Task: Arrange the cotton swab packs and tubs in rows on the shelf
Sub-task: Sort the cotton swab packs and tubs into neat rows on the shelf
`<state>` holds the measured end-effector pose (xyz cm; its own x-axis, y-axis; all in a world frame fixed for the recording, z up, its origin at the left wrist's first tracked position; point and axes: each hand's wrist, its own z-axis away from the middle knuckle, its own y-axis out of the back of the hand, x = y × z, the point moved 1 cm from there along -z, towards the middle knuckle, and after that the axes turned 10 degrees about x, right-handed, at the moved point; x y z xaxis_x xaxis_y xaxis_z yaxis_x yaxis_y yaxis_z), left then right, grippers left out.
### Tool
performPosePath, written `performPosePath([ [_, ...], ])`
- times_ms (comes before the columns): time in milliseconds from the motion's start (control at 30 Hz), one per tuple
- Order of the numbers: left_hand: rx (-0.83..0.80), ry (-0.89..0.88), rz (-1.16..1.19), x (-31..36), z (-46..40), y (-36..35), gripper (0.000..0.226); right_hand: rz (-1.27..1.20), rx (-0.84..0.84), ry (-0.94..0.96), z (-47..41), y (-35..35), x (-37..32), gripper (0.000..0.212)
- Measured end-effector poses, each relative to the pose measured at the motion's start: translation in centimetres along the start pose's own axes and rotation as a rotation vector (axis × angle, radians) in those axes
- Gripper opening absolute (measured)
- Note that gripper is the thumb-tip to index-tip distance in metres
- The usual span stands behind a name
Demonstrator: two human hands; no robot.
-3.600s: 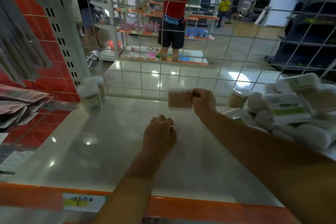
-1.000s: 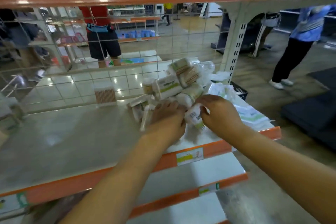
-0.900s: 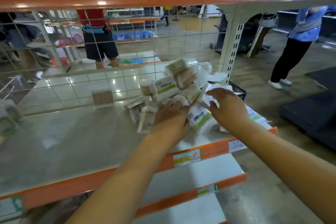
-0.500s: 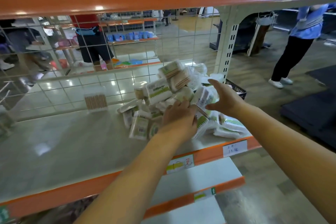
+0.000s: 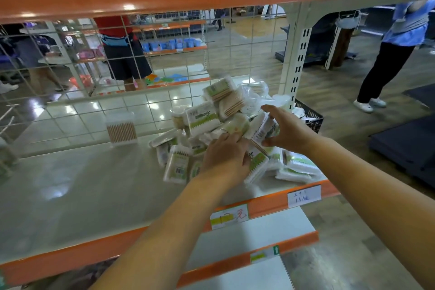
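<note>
the heap of cotton swab packs (image 5: 219, 120) sits at the right end of the shelf (image 5: 77, 190), about 1 o'clock from frame centre, with several packs tumbled over one another. the right hand (image 5: 286, 130) has its fingers and thumb curled round one pack (image 5: 264, 129) and holds it tilted at the heap's right side. the left hand (image 5: 226, 156), at 6 o'clock of the heap, lies palm down on the lower packs, fingers fairly straight and gripping nothing (as far as the blur allows). a lone clear tub of swabs (image 5: 121, 128) stands upright against the wire grid back (image 5: 164, 73), at 9 o'clock of the heap and apart from it. price labels (image 5: 304, 196) sit on the orange shelf edge.
</note>
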<state>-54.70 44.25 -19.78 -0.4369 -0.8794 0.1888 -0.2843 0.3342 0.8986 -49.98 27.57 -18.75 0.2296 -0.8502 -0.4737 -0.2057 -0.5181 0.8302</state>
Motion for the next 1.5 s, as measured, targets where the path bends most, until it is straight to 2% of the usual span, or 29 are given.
performPosePath([
  [200, -0.008, 0.034, 0.016, -0.2, 0.0, 0.1, 0.033, -0.088, 0.101, -0.047, 0.5, 0.4, -0.2, 0.074],
  [467, -0.043, 0.077, 0.074, 0.0, 0.7, 0.8, 0.034, -0.278, 0.147, -0.148, 1.9, 1.3, -0.8, 0.057],
  [633, -0.015, 0.264, 0.351, -0.5, 1.1, 1.3, 0.037, -0.371, 0.226, -0.143, 3.4, 2.8, -2.2, 0.058],
  [933, -0.014, 0.547, 0.956, -1.5, 1.3, 2.3, 0.038, -0.75, 0.283, -0.203, 6.2, 3.2, -5.4, 0.048],
  [1033, -0.054, 0.492, 1.183, -2.7, 2.2, 2.3, 0.027, -0.847, 0.313, -0.208, 6.8, 2.6, -6.4, 0.047],
  [1100, -0.055, 0.468, 1.225, -3.5, 2.9, 1.9, 0.024, -0.9, 0.311, -0.205, 7.2, 1.8, -7.0, 0.046],
  [1267, -0.008, 0.571, 1.216, -4.4, 3.8, 0.5, 0.012, -0.939, 0.244, -0.26, 7.6, -0.9, -7.2, 0.044],
  [1500, 0.066, 0.677, 1.264, -6.3, 4.3, 0.1, 0.011, -1.012, 0.185, -0.34, 7.5, -2.5, -7.3, 0.042],
])
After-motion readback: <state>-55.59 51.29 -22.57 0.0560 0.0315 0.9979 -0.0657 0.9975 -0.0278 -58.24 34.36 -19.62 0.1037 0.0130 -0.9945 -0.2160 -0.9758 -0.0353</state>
